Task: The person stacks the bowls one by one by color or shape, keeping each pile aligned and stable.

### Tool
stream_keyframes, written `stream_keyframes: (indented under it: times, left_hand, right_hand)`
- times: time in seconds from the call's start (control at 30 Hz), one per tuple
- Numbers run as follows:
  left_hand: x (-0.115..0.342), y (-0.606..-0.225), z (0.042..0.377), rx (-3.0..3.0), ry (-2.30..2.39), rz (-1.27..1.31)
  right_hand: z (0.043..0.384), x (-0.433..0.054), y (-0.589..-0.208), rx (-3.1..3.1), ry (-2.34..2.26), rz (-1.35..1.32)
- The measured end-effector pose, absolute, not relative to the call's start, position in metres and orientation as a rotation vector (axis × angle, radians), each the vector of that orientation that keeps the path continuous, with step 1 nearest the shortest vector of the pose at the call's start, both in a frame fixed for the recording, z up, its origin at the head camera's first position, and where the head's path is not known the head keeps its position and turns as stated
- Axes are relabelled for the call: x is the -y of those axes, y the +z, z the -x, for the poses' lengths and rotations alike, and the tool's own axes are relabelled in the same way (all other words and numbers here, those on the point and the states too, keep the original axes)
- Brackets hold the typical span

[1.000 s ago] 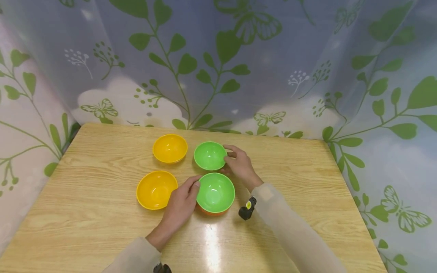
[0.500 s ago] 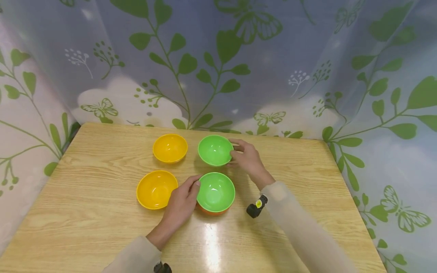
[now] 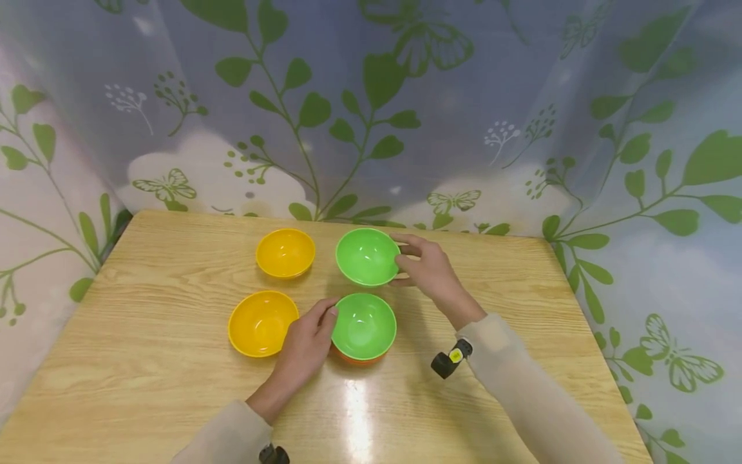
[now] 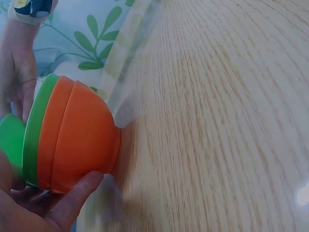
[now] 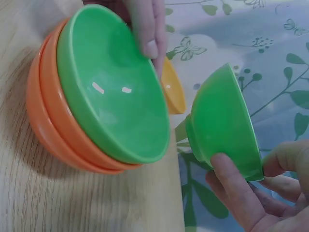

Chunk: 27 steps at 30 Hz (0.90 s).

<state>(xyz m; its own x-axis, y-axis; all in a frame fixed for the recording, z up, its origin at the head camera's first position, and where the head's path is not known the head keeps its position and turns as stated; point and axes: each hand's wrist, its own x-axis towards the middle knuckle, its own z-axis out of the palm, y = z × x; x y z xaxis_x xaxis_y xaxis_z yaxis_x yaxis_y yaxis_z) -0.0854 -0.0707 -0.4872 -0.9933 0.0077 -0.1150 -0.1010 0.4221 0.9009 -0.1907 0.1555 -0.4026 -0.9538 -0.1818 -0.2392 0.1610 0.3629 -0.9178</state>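
Left hand (image 3: 304, 343), part-curled, is gripping glossy round green-over-orange bowl stack (image 3: 364, 327); right hand (image 3: 431, 269), likewise, is pinching glossy round green bowl (image 3: 368, 256) beyond the stack.

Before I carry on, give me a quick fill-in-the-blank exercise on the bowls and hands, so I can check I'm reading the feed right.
1. The left hand holds a stack with a green bowl on ____.
2. Under that green bowl, ____ orange bowls show in the right wrist view.
3. The separate bowl in the right hand is coloured ____.
4. In the head view, the yellow bowls lie to the ____ of both green ones.

Missing words: top; two; green; left.
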Motion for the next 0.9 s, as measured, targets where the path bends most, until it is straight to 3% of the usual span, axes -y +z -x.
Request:
stream_keyframes:
  times: [0.9]
  left_hand:
    - [0.072,-0.484,0.083,-2.486,1.645,0.146]
  right_hand:
    - [0.154,-0.170,-0.400,-2.326,-1.515,0.153]
